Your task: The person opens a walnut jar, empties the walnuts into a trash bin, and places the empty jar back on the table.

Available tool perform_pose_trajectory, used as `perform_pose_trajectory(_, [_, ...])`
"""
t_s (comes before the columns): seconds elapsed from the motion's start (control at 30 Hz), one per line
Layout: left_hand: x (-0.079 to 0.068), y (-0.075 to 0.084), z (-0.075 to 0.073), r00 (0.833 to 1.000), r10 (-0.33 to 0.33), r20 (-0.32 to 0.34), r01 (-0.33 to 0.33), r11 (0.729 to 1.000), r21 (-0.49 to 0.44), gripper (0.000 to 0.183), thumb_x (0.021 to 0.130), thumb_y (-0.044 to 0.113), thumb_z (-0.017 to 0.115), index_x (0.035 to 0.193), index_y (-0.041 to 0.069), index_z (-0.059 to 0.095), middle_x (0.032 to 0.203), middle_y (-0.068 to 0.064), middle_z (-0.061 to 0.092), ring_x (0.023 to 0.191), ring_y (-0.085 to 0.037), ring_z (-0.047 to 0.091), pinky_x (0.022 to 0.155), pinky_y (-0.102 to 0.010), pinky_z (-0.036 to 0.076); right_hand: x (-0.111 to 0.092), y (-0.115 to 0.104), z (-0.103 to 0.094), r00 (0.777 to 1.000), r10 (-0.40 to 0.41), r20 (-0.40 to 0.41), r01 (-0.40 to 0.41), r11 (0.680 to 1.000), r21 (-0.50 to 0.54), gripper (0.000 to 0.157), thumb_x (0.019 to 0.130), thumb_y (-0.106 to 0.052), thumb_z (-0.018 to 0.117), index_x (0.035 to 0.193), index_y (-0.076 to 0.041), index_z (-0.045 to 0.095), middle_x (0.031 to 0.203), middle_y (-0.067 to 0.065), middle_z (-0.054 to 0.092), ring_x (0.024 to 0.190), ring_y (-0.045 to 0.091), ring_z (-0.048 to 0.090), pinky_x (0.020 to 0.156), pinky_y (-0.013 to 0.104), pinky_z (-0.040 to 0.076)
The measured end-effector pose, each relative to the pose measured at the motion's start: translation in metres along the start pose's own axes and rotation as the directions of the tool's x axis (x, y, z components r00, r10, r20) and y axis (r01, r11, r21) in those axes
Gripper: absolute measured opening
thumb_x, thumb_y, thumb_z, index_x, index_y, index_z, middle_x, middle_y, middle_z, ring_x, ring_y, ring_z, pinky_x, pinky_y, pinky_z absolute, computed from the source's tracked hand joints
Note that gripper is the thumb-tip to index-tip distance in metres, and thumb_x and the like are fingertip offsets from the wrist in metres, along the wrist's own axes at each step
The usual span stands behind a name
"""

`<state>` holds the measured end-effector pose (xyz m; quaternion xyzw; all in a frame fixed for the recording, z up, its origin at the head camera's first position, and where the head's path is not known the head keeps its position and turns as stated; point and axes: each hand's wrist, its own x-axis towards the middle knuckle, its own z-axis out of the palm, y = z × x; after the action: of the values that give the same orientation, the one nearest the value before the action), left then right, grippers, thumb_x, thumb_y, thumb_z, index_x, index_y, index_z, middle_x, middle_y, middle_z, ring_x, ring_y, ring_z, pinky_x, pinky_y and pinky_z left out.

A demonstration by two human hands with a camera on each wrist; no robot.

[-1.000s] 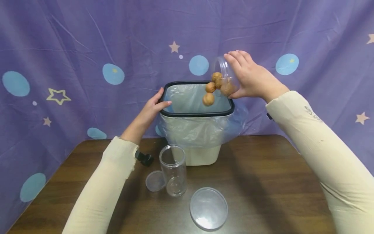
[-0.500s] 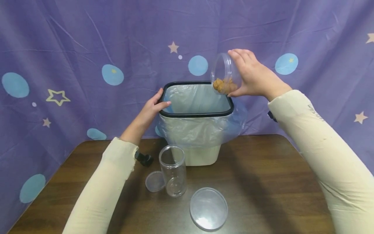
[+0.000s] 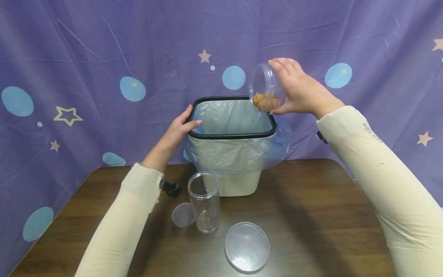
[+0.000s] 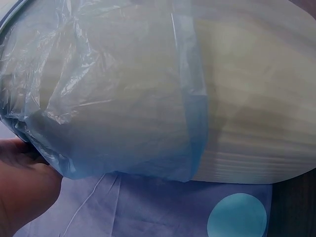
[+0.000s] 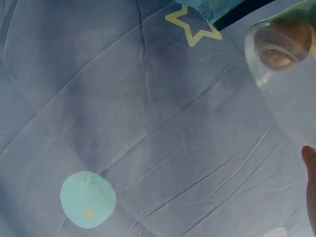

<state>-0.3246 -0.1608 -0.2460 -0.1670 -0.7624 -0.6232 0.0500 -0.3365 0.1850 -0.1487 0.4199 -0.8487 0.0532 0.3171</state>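
In the head view my right hand (image 3: pixel 299 90) grips a clear plastic jar (image 3: pixel 259 79) tipped on its side, mouth to the left. Several walnuts (image 3: pixel 264 102) lie in the lower part of the jar. The jar is over the right edge of a pale trash can (image 3: pixel 238 184) with a black rim (image 3: pixel 232 136). A thin bluish plastic bag (image 3: pixel 228 152) lines the can and hangs over its outside. At the can's left corner my left hand (image 3: pixel 181 122) holds the rim, thumb on the inner side. The can's bottom is hidden.
On the brown wooden table (image 3: pixel 304 215) a tall clear jar (image 3: pixel 205 204) stands upright in front of the can. A small round lid (image 3: pixel 184 214) lies beside it, and a larger clear lid (image 3: pixel 247 247) lies nearer. A purple curtain (image 3: pixel 166 46) hangs behind.
A second ago walnuts were tumbling from the tipped jar over the can; now none are in the air and fewer are in the jar. My left hand has stayed on the rim.
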Motion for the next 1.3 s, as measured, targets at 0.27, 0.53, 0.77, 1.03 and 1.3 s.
perform_pose_trajectory(0.27, [0.0000,0.0008,-0.0012,1.000,0.003,0.004,-0.003,1.000,-0.028,0.075,0.089,0.016,0.055,0.150,0.004,0.014,0.158,-0.004,0.007,0.143,-0.009,0.003,0.116,-0.025,0.005,0.0064,-0.0042,-0.0036,0.998,-0.061,0.036,0.061,0.998,-0.009,0.114,0.052,-0.024,0.090,0.142,0.006,0.026,0.141,0.028,0.032,0.131,0.043,0.026,0.112,0.048,0.025])
perform_pose_trajectory(0.53, [0.0002,0.0015,-0.0006,1.000,0.004,0.001,-0.003,1.000,-0.029,0.074,0.089,0.015,0.055,0.150,0.004,0.014,0.158,-0.004,0.008,0.143,-0.010,0.003,0.116,-0.024,0.005,0.0058,-0.0023,-0.0060,0.996,0.021,0.089,-0.019,1.000,-0.020,0.116,0.053,-0.024,0.089,0.144,0.004,0.023,0.142,0.027,0.030,0.133,0.042,0.024,0.111,0.051,0.025])
perform_pose_trajectory(0.77, [0.0012,0.0012,-0.0005,1.000,0.003,0.005,-0.003,1.000,-0.022,0.074,0.089,0.016,0.055,0.150,0.005,0.014,0.158,-0.003,0.008,0.143,-0.010,0.003,0.116,-0.025,0.005,0.0053,-0.0027,-0.0015,0.999,-0.020,0.048,0.021,1.000,-0.006,0.115,0.052,-0.023,0.090,0.143,0.005,0.025,0.141,0.028,0.032,0.132,0.042,0.025,0.112,0.049,0.024])
perform_pose_trajectory(1.03, [0.0015,0.0002,-0.0005,1.000,0.005,0.001,-0.005,1.000,-0.026,0.075,0.088,0.015,0.055,0.150,0.004,0.014,0.158,-0.005,0.008,0.143,-0.011,0.003,0.116,-0.025,0.005,0.0056,-0.0028,0.0024,0.998,-0.060,0.028,0.061,0.998,-0.011,0.113,0.051,-0.023,0.090,0.141,0.006,0.027,0.140,0.027,0.032,0.131,0.043,0.026,0.112,0.047,0.024])
perform_pose_trajectory(1.3, [0.0013,0.0002,-0.0006,1.000,0.010,-0.002,-0.010,1.000,-0.027,0.075,0.088,0.015,0.055,0.150,0.003,0.014,0.158,-0.006,0.008,0.143,-0.012,0.003,0.116,-0.026,0.005,0.0040,-0.0012,0.0012,1.000,-0.006,0.030,0.006,1.000,-0.002,0.116,0.051,-0.023,0.090,0.143,0.005,0.025,0.141,0.027,0.031,0.132,0.042,0.025,0.113,0.048,0.024])
